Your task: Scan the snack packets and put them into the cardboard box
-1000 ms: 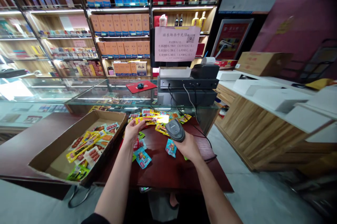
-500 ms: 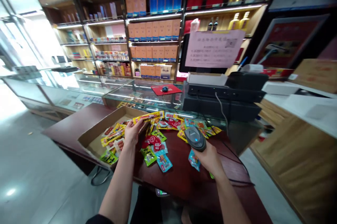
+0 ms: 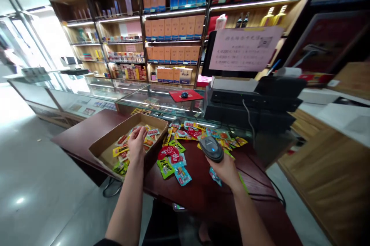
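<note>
My left hand (image 3: 135,142) is over the cardboard box (image 3: 100,146), its fingers curled together. Whatever they hold, if anything, is hidden. Around it in the box lie small snack packets, including a yellow packet (image 3: 120,150) beside the hand and green ones near the front corner. My right hand (image 3: 225,169) is wrapped round a dark barcode scanner (image 3: 211,148) with a blue light on top, held above the table. Between the hands lie a red packet (image 3: 169,152), a green packet (image 3: 165,168) and a blue packet (image 3: 182,174). Another blue packet (image 3: 215,176) is partly under my right hand.
More packets (image 3: 193,132) are heaped along the glass counter (image 3: 162,103). A monitor with a pink paper sign (image 3: 245,50) stands behind a black machine (image 3: 251,103). Cables (image 3: 267,184) run over the table's right side. A mouse (image 3: 184,95) rests on a red mat.
My left hand has moved left and inward over the box. The long yellow packet it held is no longer visible in it. The scanner has shifted slightly left, still in my right hand.
</note>
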Tool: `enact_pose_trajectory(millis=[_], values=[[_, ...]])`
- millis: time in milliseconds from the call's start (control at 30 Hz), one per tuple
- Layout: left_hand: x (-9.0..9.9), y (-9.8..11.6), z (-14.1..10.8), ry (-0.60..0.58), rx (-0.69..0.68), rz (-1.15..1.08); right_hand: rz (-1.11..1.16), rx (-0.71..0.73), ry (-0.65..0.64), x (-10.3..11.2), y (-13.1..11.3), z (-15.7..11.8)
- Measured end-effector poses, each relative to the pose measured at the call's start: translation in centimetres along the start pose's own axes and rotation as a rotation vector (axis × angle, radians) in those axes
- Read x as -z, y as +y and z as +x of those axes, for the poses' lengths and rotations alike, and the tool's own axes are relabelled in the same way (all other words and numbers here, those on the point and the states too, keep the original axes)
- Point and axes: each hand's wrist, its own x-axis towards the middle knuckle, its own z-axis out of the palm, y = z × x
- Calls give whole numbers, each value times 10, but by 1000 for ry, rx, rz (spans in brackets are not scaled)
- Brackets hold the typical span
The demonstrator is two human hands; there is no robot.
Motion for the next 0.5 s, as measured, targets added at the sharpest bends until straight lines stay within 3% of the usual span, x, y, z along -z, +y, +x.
enact_pose_trajectory(millis=[167, 300, 400, 500], values=[[-41, -55, -34, -205, 179, 75, 8, -95, 42, 28, 15, -10], [-69, -106, -71, -568, 305, 316, 44, -130, 111, 51, 26, -19], [-86, -138, -93, -859, 229, 614, 35, -137, 171, 64, 30, -24], [-99, -157, -106, -1030, 27, 926, 36, -144, 210, 72, 37, -27]])
